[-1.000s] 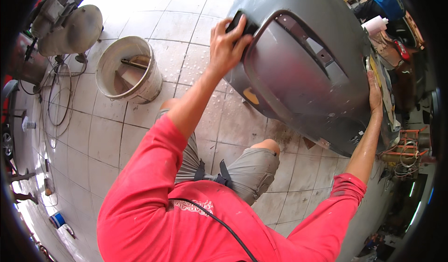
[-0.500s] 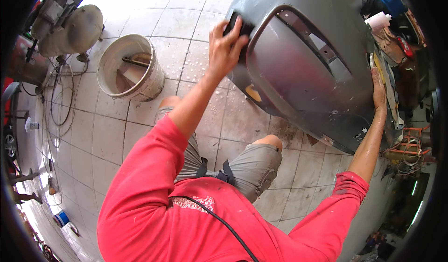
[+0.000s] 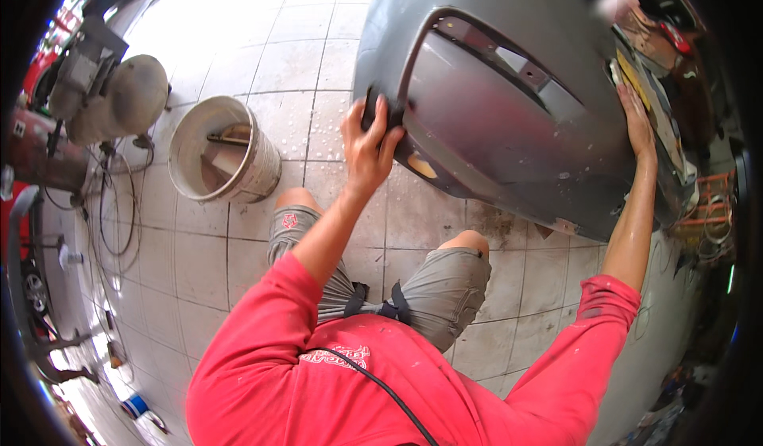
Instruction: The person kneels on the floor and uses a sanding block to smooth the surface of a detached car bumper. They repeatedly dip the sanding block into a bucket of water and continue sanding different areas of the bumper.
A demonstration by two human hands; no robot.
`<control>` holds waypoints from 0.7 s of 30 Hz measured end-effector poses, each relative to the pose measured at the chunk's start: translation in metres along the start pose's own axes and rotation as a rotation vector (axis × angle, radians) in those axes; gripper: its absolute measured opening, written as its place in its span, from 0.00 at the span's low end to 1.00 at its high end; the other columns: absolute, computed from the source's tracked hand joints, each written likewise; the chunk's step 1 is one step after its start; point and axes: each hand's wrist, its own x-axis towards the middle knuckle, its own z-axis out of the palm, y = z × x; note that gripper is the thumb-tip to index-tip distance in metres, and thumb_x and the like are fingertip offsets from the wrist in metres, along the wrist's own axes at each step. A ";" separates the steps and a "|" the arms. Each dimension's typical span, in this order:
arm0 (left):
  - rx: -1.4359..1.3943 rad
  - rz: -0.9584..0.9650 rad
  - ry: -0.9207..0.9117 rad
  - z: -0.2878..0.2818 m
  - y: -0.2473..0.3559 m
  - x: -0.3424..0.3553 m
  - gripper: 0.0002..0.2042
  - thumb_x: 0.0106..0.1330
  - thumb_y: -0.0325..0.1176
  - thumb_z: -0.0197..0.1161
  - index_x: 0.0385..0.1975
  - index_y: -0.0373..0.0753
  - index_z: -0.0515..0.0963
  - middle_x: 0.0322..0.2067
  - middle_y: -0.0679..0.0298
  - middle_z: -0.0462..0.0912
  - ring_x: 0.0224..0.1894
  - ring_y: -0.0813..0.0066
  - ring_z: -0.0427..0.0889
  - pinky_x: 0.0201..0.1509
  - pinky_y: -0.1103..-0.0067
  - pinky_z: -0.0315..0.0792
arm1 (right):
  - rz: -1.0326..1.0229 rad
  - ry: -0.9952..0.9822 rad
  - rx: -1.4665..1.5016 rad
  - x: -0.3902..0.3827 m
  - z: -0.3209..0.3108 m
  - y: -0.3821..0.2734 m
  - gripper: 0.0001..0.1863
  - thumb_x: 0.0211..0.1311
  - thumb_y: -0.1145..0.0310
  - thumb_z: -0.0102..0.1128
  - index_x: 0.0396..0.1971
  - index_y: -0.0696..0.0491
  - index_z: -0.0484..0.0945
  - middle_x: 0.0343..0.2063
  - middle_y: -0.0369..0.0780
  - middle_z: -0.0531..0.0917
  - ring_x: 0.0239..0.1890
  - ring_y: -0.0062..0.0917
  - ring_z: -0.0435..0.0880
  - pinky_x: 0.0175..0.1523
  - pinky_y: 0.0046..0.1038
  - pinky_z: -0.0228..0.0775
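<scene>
A large grey car bumper point(image 3: 509, 148) with a recessed panel and a slotted opening stands before me, its skin wet in spots. My left hand point(image 3: 368, 148) grips a black sanding block point(image 3: 388, 110) and presses it on the bumper's left side, just outside the recess outline. The block's underside is hidden. On the bumper's right edge my right hand point(image 3: 638, 124) lies with its fingers stretched out flat along the rim; the thumb cannot be made out.
A stained white bucket point(image 3: 262, 168) on the tiled floor holds flat pieces and a dark-handled tool. A machine with a rounded tank point(image 3: 135, 96) stands at far left, with black cables point(image 3: 119, 199) on the floor. An orange metal frame point(image 3: 715, 199) is at right.
My left hand and the sanding block have moved down along the bumper's left side, toward me. My right hand stays on the right edge. The view has shifted slightly.
</scene>
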 end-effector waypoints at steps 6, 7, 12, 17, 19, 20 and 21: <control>0.038 0.149 0.056 0.011 0.023 0.131 0.24 0.67 0.41 0.73 0.62 0.41 0.84 0.56 0.40 0.78 0.58 0.43 0.75 0.65 0.56 0.68 | 0.073 0.053 -0.125 -0.001 -0.004 0.006 0.64 0.66 0.16 0.38 0.80 0.62 0.57 0.81 0.51 0.58 0.85 0.38 0.48 0.86 0.36 0.30; 0.060 0.186 0.031 0.010 0.029 0.167 0.24 0.68 0.43 0.73 0.63 0.45 0.85 0.56 0.39 0.78 0.58 0.43 0.75 0.64 0.55 0.68 | 0.074 0.036 -0.100 0.002 0.009 0.010 0.64 0.66 0.16 0.38 0.80 0.63 0.57 0.81 0.51 0.58 0.85 0.38 0.48 0.86 0.36 0.31; 0.056 0.188 0.002 0.005 0.002 0.079 0.27 0.67 0.40 0.74 0.65 0.36 0.82 0.57 0.37 0.78 0.61 0.42 0.74 0.68 0.57 0.65 | 0.070 0.060 -0.170 -0.002 0.002 0.009 0.63 0.67 0.17 0.38 0.80 0.60 0.57 0.82 0.49 0.58 0.85 0.36 0.49 0.86 0.36 0.32; 0.045 0.064 -0.070 0.000 -0.009 0.056 0.27 0.67 0.39 0.74 0.66 0.38 0.82 0.60 0.37 0.74 0.62 0.43 0.73 0.69 0.57 0.66 | 0.076 0.031 -0.221 -0.002 -0.003 -0.003 0.63 0.66 0.16 0.36 0.81 0.59 0.55 0.82 0.48 0.58 0.86 0.35 0.48 0.86 0.36 0.32; -0.002 0.103 -0.025 0.012 0.015 0.142 0.26 0.68 0.43 0.73 0.65 0.43 0.83 0.60 0.37 0.76 0.62 0.41 0.74 0.67 0.57 0.69 | 0.068 0.030 -0.221 -0.001 -0.001 0.003 0.63 0.66 0.16 0.36 0.81 0.59 0.55 0.82 0.49 0.58 0.85 0.35 0.48 0.87 0.36 0.31; -0.002 0.106 -0.061 0.007 0.024 0.172 0.26 0.69 0.45 0.72 0.65 0.44 0.83 0.61 0.38 0.76 0.62 0.40 0.74 0.66 0.56 0.70 | 0.061 0.018 -0.176 0.002 0.011 0.008 0.63 0.66 0.16 0.35 0.81 0.59 0.55 0.82 0.49 0.57 0.85 0.36 0.48 0.87 0.36 0.31; -0.086 0.036 -0.066 0.011 0.029 0.183 0.25 0.69 0.45 0.72 0.64 0.44 0.84 0.60 0.39 0.77 0.62 0.40 0.74 0.67 0.56 0.69 | 0.058 0.019 -0.161 0.003 0.004 0.010 0.63 0.67 0.16 0.35 0.81 0.59 0.55 0.82 0.49 0.57 0.85 0.36 0.48 0.87 0.36 0.31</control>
